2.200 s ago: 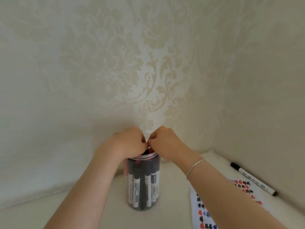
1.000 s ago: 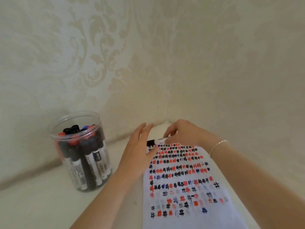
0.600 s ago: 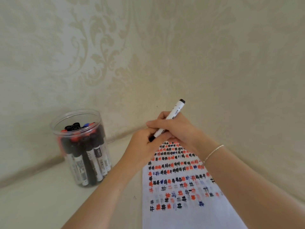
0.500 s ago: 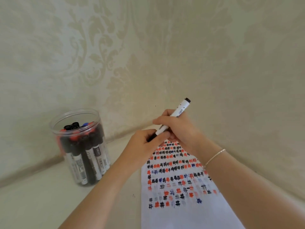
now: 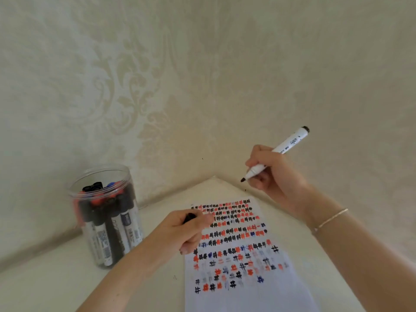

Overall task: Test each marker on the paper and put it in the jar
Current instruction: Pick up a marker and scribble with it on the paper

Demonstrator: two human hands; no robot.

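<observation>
The right hand (image 5: 275, 176) grips an uncapped white marker (image 5: 278, 152), fingers curled round the barrel, its black tip aimed down toward 8 o'clock and held in the air beyond the far edge of the paper (image 5: 236, 251). The left hand (image 5: 184, 230) is closed round the black cap (image 5: 189, 217) and sits over the paper's left edge. Rows of black, red and blue hash marks cover the sheet. At 9 o'clock from the paper stands the clear jar (image 5: 105, 215), lidless, packed with upright markers, on the pale tabletop (image 5: 45, 287).
</observation>
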